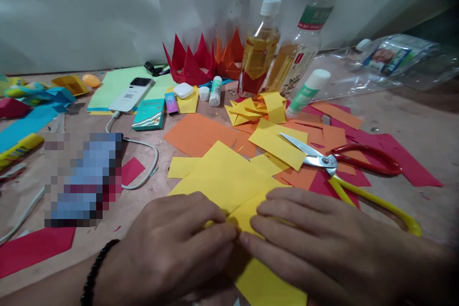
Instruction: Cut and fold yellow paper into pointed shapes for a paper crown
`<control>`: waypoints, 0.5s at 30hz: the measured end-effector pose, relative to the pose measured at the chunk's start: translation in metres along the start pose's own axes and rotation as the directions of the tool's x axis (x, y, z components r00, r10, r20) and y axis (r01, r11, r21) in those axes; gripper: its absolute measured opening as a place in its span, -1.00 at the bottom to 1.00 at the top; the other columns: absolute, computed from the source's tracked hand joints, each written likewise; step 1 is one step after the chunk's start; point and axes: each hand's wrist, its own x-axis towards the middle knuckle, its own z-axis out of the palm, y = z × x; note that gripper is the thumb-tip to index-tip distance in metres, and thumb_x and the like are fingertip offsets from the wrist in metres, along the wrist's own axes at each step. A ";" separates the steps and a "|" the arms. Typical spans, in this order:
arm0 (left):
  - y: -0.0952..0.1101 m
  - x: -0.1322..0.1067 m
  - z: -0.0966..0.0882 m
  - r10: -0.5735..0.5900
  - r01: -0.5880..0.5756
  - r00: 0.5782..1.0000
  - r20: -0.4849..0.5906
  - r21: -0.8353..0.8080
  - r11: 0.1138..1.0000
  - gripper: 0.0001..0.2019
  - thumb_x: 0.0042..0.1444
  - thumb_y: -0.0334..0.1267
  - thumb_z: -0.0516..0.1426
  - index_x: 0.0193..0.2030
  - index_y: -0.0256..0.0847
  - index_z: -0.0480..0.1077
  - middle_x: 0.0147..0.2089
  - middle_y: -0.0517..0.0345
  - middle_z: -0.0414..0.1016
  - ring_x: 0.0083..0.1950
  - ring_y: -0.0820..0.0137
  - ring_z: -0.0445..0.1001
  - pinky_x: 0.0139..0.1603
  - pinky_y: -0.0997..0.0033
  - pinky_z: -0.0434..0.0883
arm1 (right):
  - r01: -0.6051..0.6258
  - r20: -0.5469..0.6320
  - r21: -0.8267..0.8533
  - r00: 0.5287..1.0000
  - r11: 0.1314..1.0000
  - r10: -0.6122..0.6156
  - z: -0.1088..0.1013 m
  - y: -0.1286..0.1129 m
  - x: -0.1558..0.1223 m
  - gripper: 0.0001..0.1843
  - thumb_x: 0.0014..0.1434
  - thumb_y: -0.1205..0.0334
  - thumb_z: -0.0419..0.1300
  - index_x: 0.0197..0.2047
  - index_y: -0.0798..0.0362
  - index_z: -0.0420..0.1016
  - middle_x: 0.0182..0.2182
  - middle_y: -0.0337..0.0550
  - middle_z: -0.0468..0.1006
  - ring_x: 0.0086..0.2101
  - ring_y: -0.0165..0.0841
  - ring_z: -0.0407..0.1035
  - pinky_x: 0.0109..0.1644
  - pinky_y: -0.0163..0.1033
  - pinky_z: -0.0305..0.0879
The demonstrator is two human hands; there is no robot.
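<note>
Our left hand [168, 248], right hand [319, 244] narrow, pinching yellow paper sheet [222, 181] at its middle; sheet's long axis runs away from us between 2 hands, equally near; scissors [322, 165] just beyond right hand.

Pretty loud colour mix here: the main sheet is bright yellow paper [222, 177], and the scissors [319, 162] have silver blades, one red handle and one yellow. Behind them sit a red paper crown [190, 62] and an orange paper crown [227, 60], with orange paper scraps [197, 134] and crimson paper strips [401, 160] all around. The little box [148, 114] is teal with a white zigzag stripe, the glue stick [308, 91] has a white cap and green label, and the bracelet [95, 272] is all black beads. Mint green paper [118, 88] adds some pastel.
</note>
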 end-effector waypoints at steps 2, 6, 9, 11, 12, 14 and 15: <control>-0.005 -0.001 0.000 0.131 -0.152 0.985 0.116 0.190 0.970 -0.84 0.54 -0.32 0.08 0.01 -0.22 0.51 -0.15 0.15 0.65 -0.27 0.32 0.55 -0.34 0.28 0.46 | 0.007 0.041 0.030 0.999 1.000 -0.009 0.001 0.014 0.007 -0.72 0.52 0.38 0.04 -0.01 0.07 0.60 -0.22 -0.08 0.67 -0.16 -0.27 0.51 -0.02 -0.13 0.43; -0.005 -0.001 0.001 0.191 -0.259 0.946 0.261 0.258 0.931 -0.75 0.57 -0.30 0.03 -0.10 -0.22 0.52 -0.10 0.16 0.65 -0.25 0.32 0.50 -0.31 0.23 0.45 | 0.033 0.196 0.136 0.979 0.990 -0.059 0.003 0.027 0.011 -0.73 0.56 0.22 0.13 -0.20 0.08 0.55 -0.28 -0.18 0.57 -0.25 -0.32 0.42 -0.14 -0.15 0.35; -0.002 -0.003 -0.004 0.245 -0.323 0.936 0.254 0.338 0.884 -0.68 0.60 -0.31 -0.02 -0.14 -0.20 0.53 -0.14 0.14 0.67 -0.23 0.32 0.50 -0.31 0.25 0.42 | 0.036 0.254 0.191 0.963 0.981 -0.085 0.000 0.030 0.012 -0.72 0.57 0.20 0.13 -0.19 0.08 0.55 -0.28 -0.24 0.53 -0.29 -0.34 0.35 -0.22 -0.14 0.27; -0.002 -0.004 -0.007 0.265 -0.339 0.935 0.234 0.375 0.863 -0.66 0.61 -0.30 -0.04 -0.11 -0.19 0.54 -0.12 0.14 0.70 -0.20 0.32 0.53 -0.31 0.24 0.41 | 0.039 0.261 0.228 0.960 0.973 -0.100 -0.003 0.031 0.013 -0.73 0.58 0.25 0.10 -0.15 0.09 0.58 -0.27 -0.23 0.53 -0.29 -0.34 0.34 -0.24 -0.14 0.23; -0.002 -0.003 -0.008 0.262 -0.331 0.939 0.223 0.384 0.862 -0.66 0.62 -0.30 -0.04 -0.09 -0.20 0.55 -0.10 0.15 0.71 -0.20 0.32 0.54 -0.31 0.24 0.41 | 0.032 0.255 0.245 0.962 0.969 -0.096 -0.004 0.031 0.014 -0.72 0.58 0.26 0.09 -0.14 0.10 0.59 -0.26 -0.21 0.55 -0.28 -0.34 0.34 -0.24 -0.14 0.23; -0.003 -0.001 -0.010 0.251 -0.307 0.949 0.192 0.373 0.876 -0.64 0.62 -0.31 -0.05 -0.11 -0.21 0.55 -0.09 0.17 0.73 -0.22 0.34 0.55 -0.31 0.24 0.42 | -0.009 0.257 0.262 0.964 0.965 -0.061 -0.004 0.031 0.014 -0.70 0.59 0.29 0.06 -0.09 0.13 0.61 -0.20 -0.16 0.59 -0.25 -0.32 0.36 -0.22 -0.15 0.24; -0.004 0.001 -0.011 0.241 -0.290 0.954 0.176 0.361 0.886 -0.62 0.62 -0.32 -0.06 -0.14 -0.22 0.55 -0.11 0.17 0.73 -0.24 0.36 0.54 -0.31 0.25 0.43 | -0.029 0.255 0.267 0.966 0.963 -0.042 -0.004 0.030 0.014 -0.68 0.60 0.30 0.03 -0.08 0.14 0.62 -0.18 -0.14 0.61 -0.23 -0.32 0.38 -0.20 -0.16 0.26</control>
